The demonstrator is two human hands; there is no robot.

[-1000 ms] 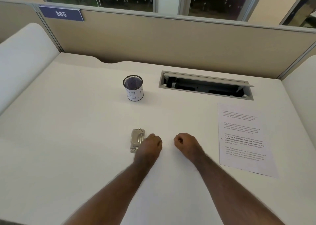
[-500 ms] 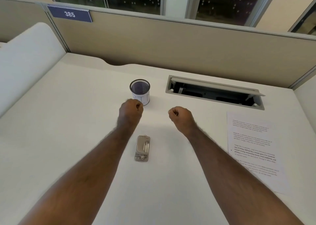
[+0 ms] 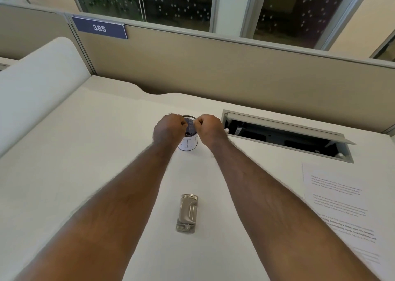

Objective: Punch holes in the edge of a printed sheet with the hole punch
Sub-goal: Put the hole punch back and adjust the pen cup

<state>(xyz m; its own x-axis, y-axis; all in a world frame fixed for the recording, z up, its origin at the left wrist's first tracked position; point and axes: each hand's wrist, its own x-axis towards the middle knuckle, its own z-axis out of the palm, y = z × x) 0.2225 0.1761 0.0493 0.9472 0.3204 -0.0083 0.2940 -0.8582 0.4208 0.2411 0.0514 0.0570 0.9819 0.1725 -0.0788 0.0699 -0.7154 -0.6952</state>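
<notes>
Well below both fists, in the lower middle of the frame, the hole punch [image 3: 187, 213] lies flat on the white desk [image 3: 85, 174], its long side running up and down the picture. Nothing touches it; it sits in the gap between the two bare forearms, clear of each.

Both arms reach straight up the frame from the bottom corners. The left hand [image 3: 170, 129] and the right hand [image 3: 208, 128] are each curled into a fist, fingers folded together against the palm, and neither is seen to hold anything. They hang side by side at the centre of the picture, close but not touching, in front of a small cup [image 3: 189, 139] with a dark mesh rim and a white paper wrap bearing drawn letters. The fists cover the cup's upper left and upper right edges; whether they touch it cannot be told.

The printed sheet [image 3: 339, 208] lies flat at the right edge of the frame, lower right of the right forearm, well apart from both hands and from the hole punch. Several paragraphs of text run across it, too small to read, and its lower part passes under the forearm.

Above the sheet, right of the right fist, an open cable hatch [image 3: 286, 137] is set into the desk. A tan partition [image 3: 213, 67] runs behind, with a blue plate [image 3: 99, 28] reading 385 at the upper left.
</notes>
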